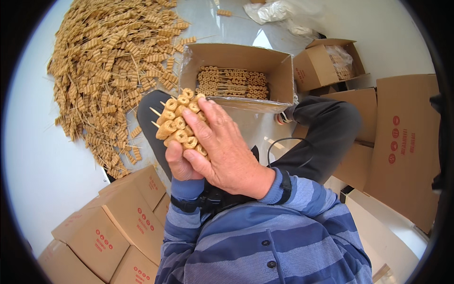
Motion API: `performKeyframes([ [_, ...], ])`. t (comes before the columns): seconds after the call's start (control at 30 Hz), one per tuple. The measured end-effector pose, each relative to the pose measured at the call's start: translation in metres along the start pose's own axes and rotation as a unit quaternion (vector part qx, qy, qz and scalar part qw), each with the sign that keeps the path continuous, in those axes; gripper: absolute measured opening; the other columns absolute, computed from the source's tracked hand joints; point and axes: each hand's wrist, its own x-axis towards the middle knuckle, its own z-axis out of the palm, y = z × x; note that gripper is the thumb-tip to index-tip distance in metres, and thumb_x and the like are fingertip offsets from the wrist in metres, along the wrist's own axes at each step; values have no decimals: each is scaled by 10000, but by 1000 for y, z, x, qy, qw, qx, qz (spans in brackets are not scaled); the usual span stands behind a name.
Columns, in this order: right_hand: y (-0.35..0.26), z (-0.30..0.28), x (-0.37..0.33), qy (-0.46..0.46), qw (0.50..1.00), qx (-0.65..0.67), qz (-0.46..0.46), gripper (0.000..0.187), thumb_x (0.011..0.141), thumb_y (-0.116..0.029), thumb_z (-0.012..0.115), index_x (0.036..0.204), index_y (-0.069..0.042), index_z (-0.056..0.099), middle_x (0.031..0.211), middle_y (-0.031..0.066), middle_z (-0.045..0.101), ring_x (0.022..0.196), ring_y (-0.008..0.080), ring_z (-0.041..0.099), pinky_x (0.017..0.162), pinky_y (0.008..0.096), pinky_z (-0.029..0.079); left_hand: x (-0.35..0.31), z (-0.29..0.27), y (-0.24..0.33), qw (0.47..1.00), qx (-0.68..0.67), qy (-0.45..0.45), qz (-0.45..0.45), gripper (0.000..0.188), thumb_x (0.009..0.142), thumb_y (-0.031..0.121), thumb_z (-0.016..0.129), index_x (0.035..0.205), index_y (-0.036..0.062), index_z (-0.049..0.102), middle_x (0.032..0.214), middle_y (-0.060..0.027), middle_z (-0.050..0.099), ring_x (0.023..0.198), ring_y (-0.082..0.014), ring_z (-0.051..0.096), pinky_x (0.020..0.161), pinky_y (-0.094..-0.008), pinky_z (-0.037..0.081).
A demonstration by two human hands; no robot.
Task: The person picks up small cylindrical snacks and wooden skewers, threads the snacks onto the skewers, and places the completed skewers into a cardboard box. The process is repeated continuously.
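Note:
A bundle of skewers [182,120] is between my hands, over my left thigh. Each carries golden-brown, hollow rolls, and a few pointed wooden stick ends poke out at its left side. Underneath, my left hand [178,163] supports the bundle; most of its fingers are hidden. Across the right side and top lies my right hand [222,146], its fingers together and pressed along the rolls. Just beyond stands an open cardboard box [279,78] lined with clear plastic. Rows of similar skewers [231,83] are stacked inside it.
A large heap of loose skewers [109,71] spreads over the floor on the left. Closed cartons [127,220] are stacked at the lower left. Another open carton [314,68] and tall cardboard boxes [406,142] stand on the right. White plastic bags [274,12] lie at the back.

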Motion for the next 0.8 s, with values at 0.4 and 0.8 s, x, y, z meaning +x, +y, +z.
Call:
performKeyframes([
  [0.4,52,-25,15,20,995,83,51,685,974,-352,577,1515,-18,325,1518,300,308,1389,476,343,1162,507,286,55,10,1,974,158,-41,-157,903,838,421,707,1521,8,284,1497,-164,421,1379,-292,441,1147,-438,373],
  [0.8,138,-54,-22,-75,975,-51,201,691,937,-409,646,1415,40,429,1470,277,408,1401,430,355,1154,519,291,193,104,18,748,590,-288,-97,884,768,277,776,1466,-23,325,1366,-166,489,1266,-259,514,1059,-393,435],
])
